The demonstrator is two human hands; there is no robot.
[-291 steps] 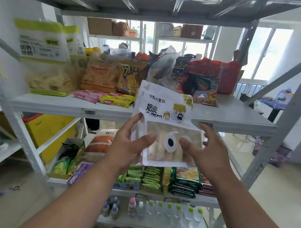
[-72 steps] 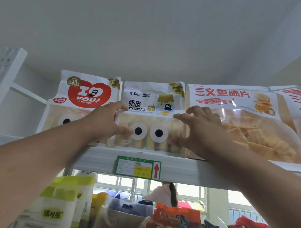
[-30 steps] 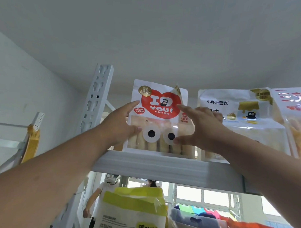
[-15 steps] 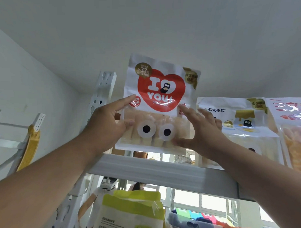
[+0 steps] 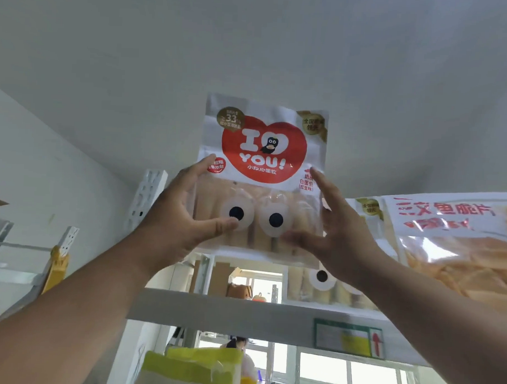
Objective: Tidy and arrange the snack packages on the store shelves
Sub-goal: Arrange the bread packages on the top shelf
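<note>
Both my hands grip the heart-print snack bag (image 5: 262, 180) by its sides, my left hand (image 5: 176, 218) with its thumb pressed over the clear window near one printed eye, my right hand (image 5: 335, 232) with fingers spread along the other edge. I hold the bag upright in the air, clear above the top shelf (image 5: 242, 312). On that shelf, to the right, stand a similar eye-print bag (image 5: 326, 283) and a red-lettered crisp bag (image 5: 457, 242).
</note>
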